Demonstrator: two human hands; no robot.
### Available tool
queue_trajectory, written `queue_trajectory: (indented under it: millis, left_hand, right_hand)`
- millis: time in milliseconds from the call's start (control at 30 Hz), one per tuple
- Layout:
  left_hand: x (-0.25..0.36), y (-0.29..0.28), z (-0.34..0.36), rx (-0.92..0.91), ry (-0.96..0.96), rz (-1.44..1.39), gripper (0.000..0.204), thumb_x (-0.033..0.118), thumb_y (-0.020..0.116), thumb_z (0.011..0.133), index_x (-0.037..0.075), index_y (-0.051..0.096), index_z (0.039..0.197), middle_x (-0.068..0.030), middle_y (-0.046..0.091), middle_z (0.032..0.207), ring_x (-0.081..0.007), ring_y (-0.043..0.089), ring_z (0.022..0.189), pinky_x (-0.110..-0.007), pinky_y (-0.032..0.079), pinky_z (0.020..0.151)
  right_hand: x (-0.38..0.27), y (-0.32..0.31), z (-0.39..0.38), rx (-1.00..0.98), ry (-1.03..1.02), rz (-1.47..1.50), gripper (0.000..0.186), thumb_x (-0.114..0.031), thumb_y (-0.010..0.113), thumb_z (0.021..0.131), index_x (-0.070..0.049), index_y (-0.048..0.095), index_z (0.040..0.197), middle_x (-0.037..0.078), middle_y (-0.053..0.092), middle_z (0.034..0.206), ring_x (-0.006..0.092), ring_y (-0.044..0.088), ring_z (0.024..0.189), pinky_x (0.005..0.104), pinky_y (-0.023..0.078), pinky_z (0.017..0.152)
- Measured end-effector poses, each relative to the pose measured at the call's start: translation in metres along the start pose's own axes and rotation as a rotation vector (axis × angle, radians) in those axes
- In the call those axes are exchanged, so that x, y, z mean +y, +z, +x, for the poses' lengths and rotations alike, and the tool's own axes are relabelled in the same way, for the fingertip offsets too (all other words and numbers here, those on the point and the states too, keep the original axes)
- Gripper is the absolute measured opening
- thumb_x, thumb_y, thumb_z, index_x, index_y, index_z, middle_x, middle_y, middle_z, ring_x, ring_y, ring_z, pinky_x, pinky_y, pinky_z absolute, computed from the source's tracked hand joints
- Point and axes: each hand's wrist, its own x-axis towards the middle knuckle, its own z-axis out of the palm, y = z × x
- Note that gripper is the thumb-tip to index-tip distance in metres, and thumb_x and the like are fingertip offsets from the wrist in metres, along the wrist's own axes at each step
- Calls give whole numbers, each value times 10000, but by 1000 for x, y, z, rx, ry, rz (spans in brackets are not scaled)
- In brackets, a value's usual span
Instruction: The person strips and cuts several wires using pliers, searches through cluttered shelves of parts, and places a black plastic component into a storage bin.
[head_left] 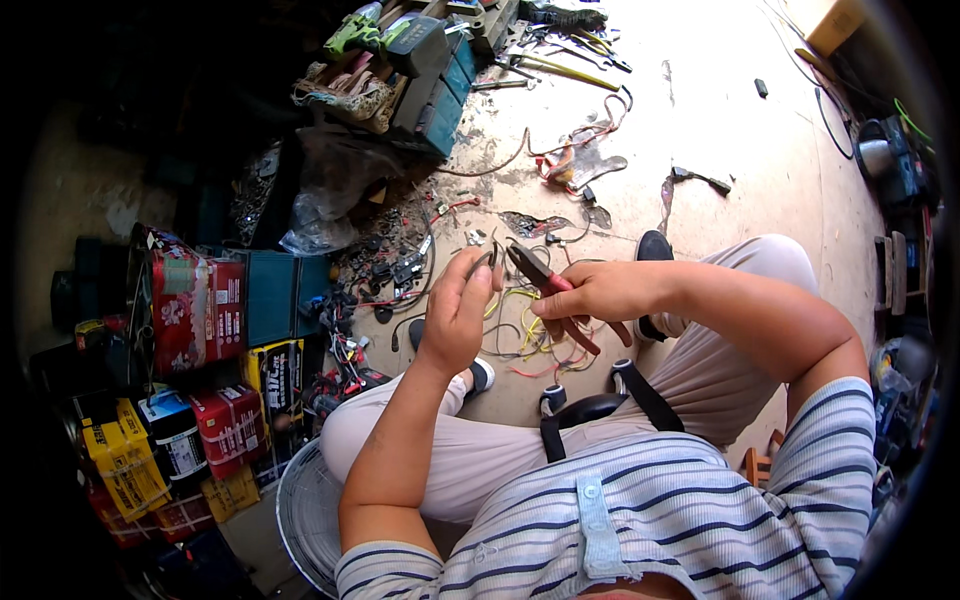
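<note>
Pliers (548,283) w/ red grips sat in your right hand (590,295), fist closed round the handles, dark jaws pointing up-left toward your left hand (455,310). Left fingers were pinched on a thin wire (483,262), held up just beside the plier tip; tip & wire looked v. close, but couldn't tell if they touched. Both hands were raised over your knees, between your legs, you sitting w/ light trousers & striped shirt (640,520).

Under the hands, on the floor (720,130), lay a tangle of yellow, red & black wires (520,335), near your dark shoes (654,246). Further out, more scrap: small connectors & black bits (395,262) left of the hands, a red wire bundle (575,160) ahead, a clear plastic bag (325,200) up-left.

Far top: green drill (355,30) on dark tool cases (440,85), loose hand tools (560,65) beside them.

Your left side: stacked boxes, red (200,305), yellow (125,460), one teal (285,290). A fan grille (305,515) sat low, just by your left elbow. A black strap w/ a curved black piece (590,405) lay across your lap.

Right edge was dark & bent by the lens; a cardboard box (835,22) showed top right, the rest there too unclear to name.
</note>
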Motion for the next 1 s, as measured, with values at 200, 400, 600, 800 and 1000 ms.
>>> queue_trajectory:
  millis: [200, 400, 600, 800, 1000]
  left_hand:
    - [-3, 2, 2, -33, 43, 118, 188, 158, 394, 933, 15, 513, 908, -11, 499, 772, -55, 401, 656, -202, 349, 592]
    - [9, 6, 4, -83, 115, 269, 192, 149, 395, 928, -3, 512, 906, -41, 518, 768, -112, 478, 716, -241, 404, 638]
    - [10, 6, 2, -93, 129, 307, 186, 138, 392, 924, -6, 505, 891, -75, 515, 758, -151, 485, 698, -269, 404, 637]
    - [11, 4, 4, -87, 200, 377, 154, 111, 402, 916, -11, 490, 884, -96, 494, 753, -197, 478, 687, -298, 398, 640]
    - [14, 2, 6, -119, 243, 463, 97, 73, 441, 880, -20, 467, 892, -171, 479, 807, -349, 484, 738, -385, 403, 661]
  right_hand:
    - [-6, -3, -8, -113, 104, -3, 412, -391, 456, 933, -10, 598, 863, 71, 635, 764, 132, 580, 629, 270, 460, 590]
    - [5, -4, -4, -119, 62, 33, 422, -389, 446, 931, -1, 603, 876, 67, 630, 727, 141, 580, 574, 262, 472, 542]
    - [-5, -5, -9, -123, 84, 7, 415, -383, 446, 928, -6, 603, 854, 70, 626, 707, 142, 568, 552, 266, 468, 521]
    - [1, -7, -4, -108, 51, 0, 417, -389, 451, 925, -15, 603, 819, 62, 619, 681, 128, 534, 520, 258, 449, 490]
    - [-2, -9, -7, -113, 75, -43, 428, -401, 437, 928, -27, 606, 806, 49, 607, 643, 121, 532, 514, 252, 432, 484]
